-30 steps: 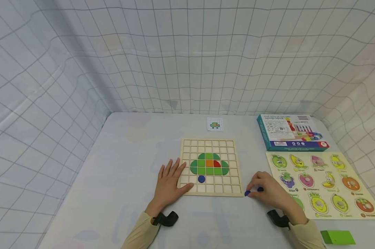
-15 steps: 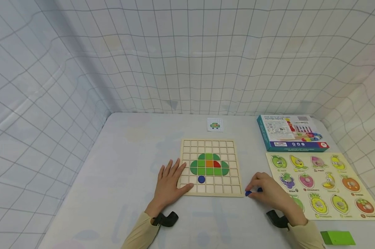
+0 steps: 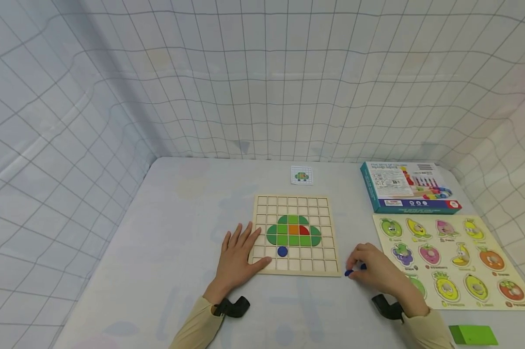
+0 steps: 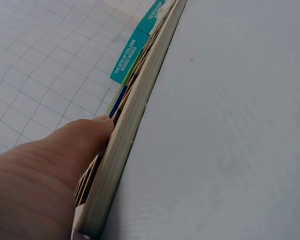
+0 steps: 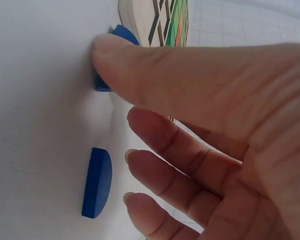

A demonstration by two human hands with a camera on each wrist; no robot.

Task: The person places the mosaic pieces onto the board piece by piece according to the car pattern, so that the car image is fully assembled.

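Head view: green car body filled on the grid board (image 3: 295,235); one blue wheel (image 3: 282,251) seated; right hand (image 3: 373,271) pinches a second blue disc (image 3: 348,273); left hand (image 3: 236,256) rests flat, fingers relaxed.

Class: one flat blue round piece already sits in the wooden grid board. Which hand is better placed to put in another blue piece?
Probably the right hand: its thumb touches a flat blue piece beside the wooden grid board. The left hand rests on the board's edge.

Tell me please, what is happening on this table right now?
A person is working on a wooden grid board that carries a green shape and one blue disc. The left hand rests flat on the board's left edge. The right hand touches a small blue piece on the table beside the board; a second blue piece lies nearby.
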